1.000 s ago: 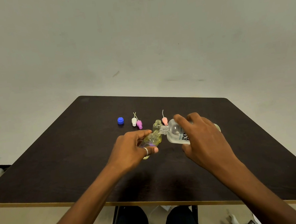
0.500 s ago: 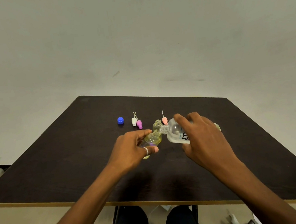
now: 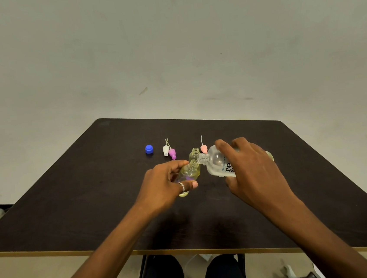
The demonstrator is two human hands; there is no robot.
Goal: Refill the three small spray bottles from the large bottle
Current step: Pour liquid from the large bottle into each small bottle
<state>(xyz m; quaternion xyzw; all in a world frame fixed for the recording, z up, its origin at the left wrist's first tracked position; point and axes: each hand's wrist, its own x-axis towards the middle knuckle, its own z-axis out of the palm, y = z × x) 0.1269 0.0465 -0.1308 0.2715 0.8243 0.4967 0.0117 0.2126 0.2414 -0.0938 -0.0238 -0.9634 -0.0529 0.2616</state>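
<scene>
Pouring step: the right hand [image 3: 249, 168] grips the tilted large bottle [image 3: 216, 162], its neck at the mouth of the small spray bottle [image 3: 189, 172], which the left hand [image 3: 171, 185] holds aslant over the bench [image 3: 72, 207]. Next, I judge, comes righting the large bottle before overflow.

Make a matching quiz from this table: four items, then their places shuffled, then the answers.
1 blue cap
2 purple spray top
3 large bottle
4 pink spray top

a tilted in the right hand
b farthest left on the table
c behind the large bottle's neck
d beside the white spray top

Pairs: 1-b, 2-d, 3-a, 4-c
</scene>
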